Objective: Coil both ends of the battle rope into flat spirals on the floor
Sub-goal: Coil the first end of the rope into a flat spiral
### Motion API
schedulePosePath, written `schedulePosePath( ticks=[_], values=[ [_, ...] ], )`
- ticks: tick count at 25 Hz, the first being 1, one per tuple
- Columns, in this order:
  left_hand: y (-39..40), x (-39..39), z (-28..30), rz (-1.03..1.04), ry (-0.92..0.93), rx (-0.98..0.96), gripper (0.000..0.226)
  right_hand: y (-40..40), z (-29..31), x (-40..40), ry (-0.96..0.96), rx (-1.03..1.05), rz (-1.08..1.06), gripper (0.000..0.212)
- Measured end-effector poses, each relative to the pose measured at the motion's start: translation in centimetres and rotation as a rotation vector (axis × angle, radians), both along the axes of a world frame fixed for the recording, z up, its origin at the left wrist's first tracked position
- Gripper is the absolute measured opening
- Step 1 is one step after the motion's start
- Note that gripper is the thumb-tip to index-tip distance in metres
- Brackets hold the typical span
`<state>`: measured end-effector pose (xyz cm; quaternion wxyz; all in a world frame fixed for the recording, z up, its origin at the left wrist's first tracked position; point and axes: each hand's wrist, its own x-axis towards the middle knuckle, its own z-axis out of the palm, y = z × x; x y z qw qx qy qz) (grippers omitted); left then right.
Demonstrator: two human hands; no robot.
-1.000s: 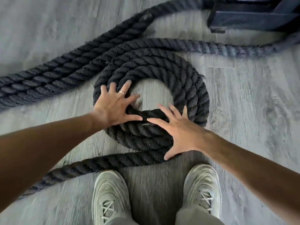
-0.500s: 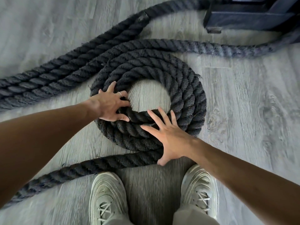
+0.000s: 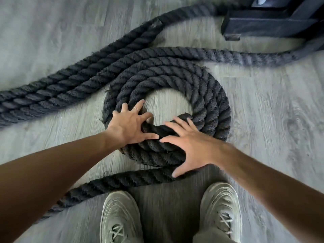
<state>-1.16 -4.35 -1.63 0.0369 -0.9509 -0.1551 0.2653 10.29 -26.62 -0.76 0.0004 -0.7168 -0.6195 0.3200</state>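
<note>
Item, nearest: two grey sneakers, toes pointing at the work, on the grey wood-look floor.

Item: a loose run of battle rope lying just ahead of the toes, trailing off to the lower left and not yet wound in.

Item: our right hand, fingers spread and straight, palm flat on the near arc of the coil, thumb reaching down to the loose run. Grip: wide, pressing, holding nothing.

Item: our left hand, ring on one finger, also splayed flat on the coil's near-left arc, fingertips at the inner edge. Grip: wide. Half a second ago this hand was curled round the inner turn; it has since let go and flattened, much as it lay a second ago. We judge a turn has just been seated and is being pressed level, so this spiral is some three turns along, with a bare centre.

Item, beyond: two further lengths of rope running side by side to the left, and one running right.

Item, farthest: a dark metal base with a bolt, the rope passing by it. The view now sits slightly closer than before.
</note>
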Motion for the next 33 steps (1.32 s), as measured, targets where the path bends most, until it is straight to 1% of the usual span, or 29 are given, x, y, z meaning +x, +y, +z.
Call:
schedulePosePath(
  ticks=[1,2,5,7,10,12,15,17,19,21,23,25,26,27,28,29,31,33],
  values=[
    [1.2,0.3,0.1,-0.084,0.005,0.033,0.104,0.6,-0.4,-2.0,0.008,0.030,-0.025,0.128],
    [2.5,0.7,0.3,-0.154,0.048,0.027,0.106,1.1,-0.7,-3.8,0.000,0.036,-0.062,0.135],
    [5.5,1.6,0.6,-0.230,0.199,-0.089,0.101,1.7,-1.6,-6.8,-0.099,0.014,-0.137,0.146],
    [5.8,1.7,0.3,-0.266,0.220,-0.081,0.101,1.7,-1.8,-6.8,-0.103,0.010,-0.146,0.147],
    [5.0,1.4,-0.2,-0.297,0.203,-0.043,0.103,1.9,-1.8,-6.5,-0.089,-0.004,-0.141,0.148],
    [4.7,1.0,-0.1,-0.265,0.199,-0.063,0.098,2.0,-1.8,-6.6,-0.090,-0.018,-0.136,0.148],
    [3.9,0.6,0.1,-0.193,0.192,-0.099,0.088,1.7,-1.8,-5.8,-0.072,0.005,-0.093,0.140],
    [2.4,-0.2,-0.2,-0.107,0.140,-0.132,0.082,0.8,-1.5,-3.6,-0.084,0.032,-0.010,0.134],
    [-0.4,-1.2,-0.7,0.042,0.071,-0.151,0.077,-0.1,-0.9,0.0,-0.112,0.040,0.118,0.127],
    [-3.4,-1.7,-1.3,0.165,0.052,-0.118,0.079,-0.8,0.0,3.2,-0.117,0.002,0.217,0.125],
    [-5.0,-1.8,-1.7,0.209,0.040,-0.058,0.086,-0.8,0.6,4.3,-0.127,-0.061,0.237,0.124],
    [-4.4,-2.0,-1.9,0.128,-0.031,0.047,0.091,-0.5,0.7,3.1,-0.092,-0.065,0.164,0.114],
    [-3.4,-2.2,-1.9,0.058,-0.063,0.088,0.094,-0.3,0.6,1.8,-0.027,-0.026,0.087,0.106],
    [-2.0,-2.3,-1.9,-0.013,-0.079,0.092,0.098,0.0,0.5,0.2,0.040,0.013,0.007,0.104],
    [-0.3,-2.3,-1.8,-0.074,-0.076,0.062,0.101,0.3,0.2,-1.5,0.062,0.030,-0.045,0.110],
    [1.5,-2.0,-1.6,-0.129,-0.052,0.023,0.102,0.7,-0.2,-3.3,0.019,0.021,-0.065,0.122],
    [4.6,-0.9,-0.9,-0.254,0.045,-0.005,0.102,1.2,-0.8,-6.6,-0.139,-0.026,-0.093,0.141],
    [6.0,0.0,-0.5,-0.341,0.143,0.024,0.101,1.4,-1.3,-8.3,-0.211,-0.039,-0.159,0.145]
  ],
)
